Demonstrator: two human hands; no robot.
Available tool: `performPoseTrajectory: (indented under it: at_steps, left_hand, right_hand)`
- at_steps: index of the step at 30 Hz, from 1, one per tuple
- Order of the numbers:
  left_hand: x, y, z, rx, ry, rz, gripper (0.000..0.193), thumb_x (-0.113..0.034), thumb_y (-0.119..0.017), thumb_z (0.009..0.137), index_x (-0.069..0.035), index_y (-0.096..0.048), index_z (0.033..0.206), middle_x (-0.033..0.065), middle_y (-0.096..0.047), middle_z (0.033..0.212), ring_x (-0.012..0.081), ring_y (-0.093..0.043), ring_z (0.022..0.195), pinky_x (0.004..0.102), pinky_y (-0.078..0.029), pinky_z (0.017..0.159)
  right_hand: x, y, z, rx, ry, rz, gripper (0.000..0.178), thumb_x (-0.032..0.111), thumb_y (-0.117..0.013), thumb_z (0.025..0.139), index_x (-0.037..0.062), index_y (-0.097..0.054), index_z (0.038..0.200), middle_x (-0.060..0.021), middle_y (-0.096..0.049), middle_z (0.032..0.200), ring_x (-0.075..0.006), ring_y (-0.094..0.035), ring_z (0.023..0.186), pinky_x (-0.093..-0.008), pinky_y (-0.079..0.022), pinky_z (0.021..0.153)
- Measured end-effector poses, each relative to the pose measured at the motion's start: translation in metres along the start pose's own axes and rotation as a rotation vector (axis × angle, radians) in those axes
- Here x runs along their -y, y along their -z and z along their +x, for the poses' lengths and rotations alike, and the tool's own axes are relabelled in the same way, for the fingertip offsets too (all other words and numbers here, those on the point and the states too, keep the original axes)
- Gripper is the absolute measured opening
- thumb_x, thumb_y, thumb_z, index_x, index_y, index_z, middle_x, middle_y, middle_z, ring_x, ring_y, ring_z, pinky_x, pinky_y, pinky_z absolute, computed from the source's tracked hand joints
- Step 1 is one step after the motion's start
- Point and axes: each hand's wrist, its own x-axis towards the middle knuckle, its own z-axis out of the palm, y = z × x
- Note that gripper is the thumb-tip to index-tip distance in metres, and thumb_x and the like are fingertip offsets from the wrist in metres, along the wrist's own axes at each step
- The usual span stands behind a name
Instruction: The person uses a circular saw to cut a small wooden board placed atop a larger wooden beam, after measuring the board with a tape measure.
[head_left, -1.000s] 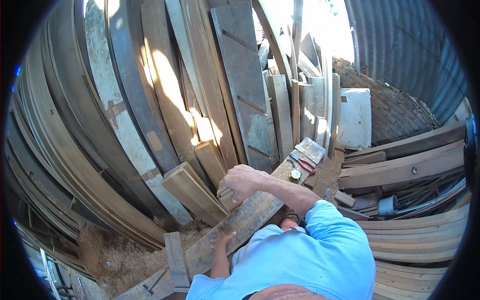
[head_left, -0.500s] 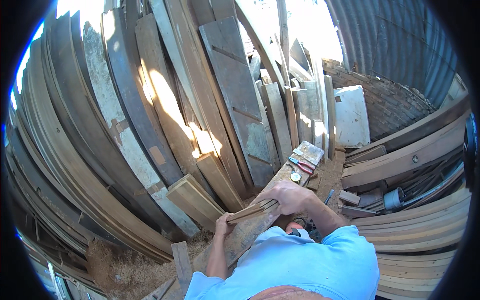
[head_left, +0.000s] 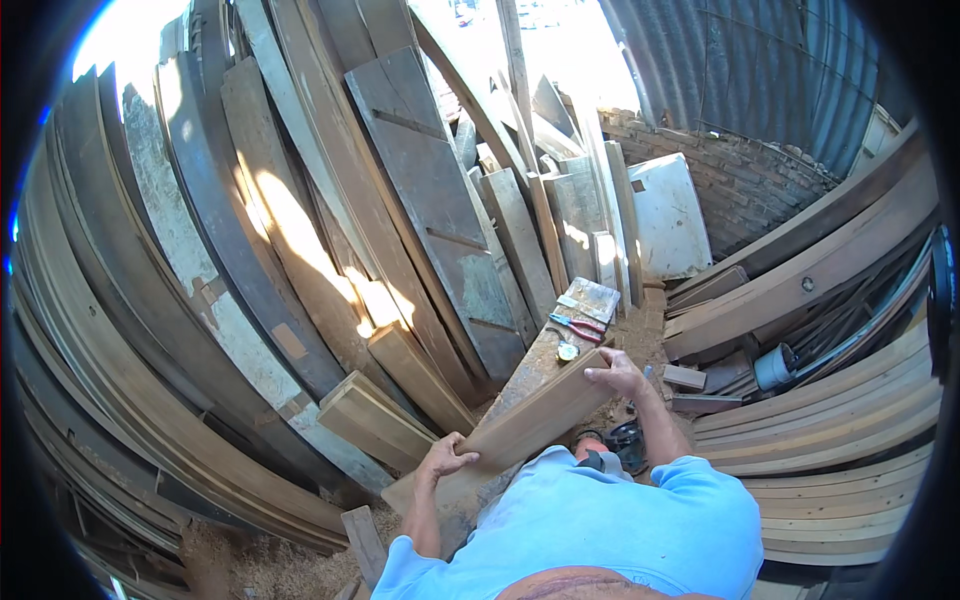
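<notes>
A flat wooden board (head_left: 535, 420) lies slantwise across in front of me, its broad face turned up. My left hand (head_left: 447, 458) grips it toward its near left end, thumb on the face. At the far right end, my right hand (head_left: 618, 374) holds the board's corner, its thumb also on top. The board covers part of a narrow workbench (head_left: 525, 378); whether it rests on that surface I cannot tell. Beyond the board, on the bench, are pliers with red and blue handles (head_left: 578, 327) and a small round tape measure (head_left: 567, 351).
A black and red power tool (head_left: 622, 445) sits below my right forearm. Tall planks (head_left: 440, 200) lean along the left and back. Stacked boards (head_left: 820, 400) and a grey can (head_left: 772, 368) are at the right. Sawdust (head_left: 270, 565) covers the floor at lower left.
The board has turned from edge-on to broad face up. My right hand has slid right and away from my left, out to the board's far end. The view has shifted right.
</notes>
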Motion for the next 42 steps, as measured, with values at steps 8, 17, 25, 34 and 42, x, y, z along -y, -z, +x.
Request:
performPoseTrajectory:
  at_steps: [8, 17, 25, 34, 42]
  left_hand:
    - [0.015, -0.048, 0.009, 0.104, 0.014, 0.020, 0.069, -0.053, -0.085, 0.083, -0.001, -0.070, 0.124, 0.0191, -0.075, 0.119, 0.0296, -0.071, 0.110, 0.0414, -0.055, 0.096]
    - [0.021, -0.081, 0.005, -0.096, 0.195, 0.119, 0.085, -0.074, -0.075, 0.081, -0.004, -0.069, 0.128, 0.0241, -0.073, 0.123, 0.0389, -0.069, 0.117, 0.0470, -0.054, 0.101]
    - [0.031, -0.134, -0.017, -0.208, 0.241, 0.333, 0.120, -0.078, -0.078, 0.072, -0.015, -0.034, 0.163, 0.0247, -0.039, 0.165, 0.0417, -0.031, 0.155, 0.0574, -0.018, 0.128]
    - [0.005, -0.127, -0.031, -0.145, 0.333, 0.616, 0.152, -0.038, -0.101, 0.057, -0.031, -0.001, 0.171, 0.0273, -0.021, 0.170, 0.0481, -0.018, 0.158, 0.0652, -0.013, 0.128]
    - [0.016, -0.134, -0.057, -0.120, 0.505, 0.472, 0.151, -0.030, -0.102, 0.058, -0.034, -0.002, 0.171, 0.0256, -0.026, 0.168, 0.0480, -0.021, 0.157, 0.0626, -0.016, 0.129]
  right_hand:
    - [-0.058, 0.019, -0.005, -0.083, -0.301, 0.080, 0.037, 0.016, -0.085, 0.087, 0.0006, -0.075, 0.120, -0.0078, -0.076, 0.106, -0.0167, -0.072, 0.092, -0.0348, -0.059, 0.084]
    - [-0.117, 0.017, 0.029, -0.038, -0.381, -0.137, 0.047, 0.033, -0.086, 0.085, 0.0008, -0.078, 0.119, -0.0091, -0.078, 0.107, -0.0210, -0.073, 0.093, -0.0384, -0.057, 0.086]
    - [-0.154, 0.014, 0.035, 0.007, -0.532, -0.302, 0.050, 0.038, -0.084, 0.087, 0.0019, -0.078, 0.120, -0.0112, -0.078, 0.109, -0.0251, -0.072, 0.095, -0.0415, -0.058, 0.083]
    - [-0.164, 0.000, 0.075, 0.118, -0.425, -0.224, 0.047, 0.035, -0.079, 0.092, -0.0017, -0.074, 0.122, -0.0101, -0.077, 0.106, -0.0202, -0.072, 0.092, -0.0381, -0.058, 0.082]
    - [-0.168, -0.060, 0.096, 0.067, -0.298, -0.683, 0.059, 0.044, -0.076, 0.089, -0.0034, -0.072, 0.124, -0.0250, -0.076, 0.115, -0.0375, -0.074, 0.108, -0.0462, -0.057, 0.093]
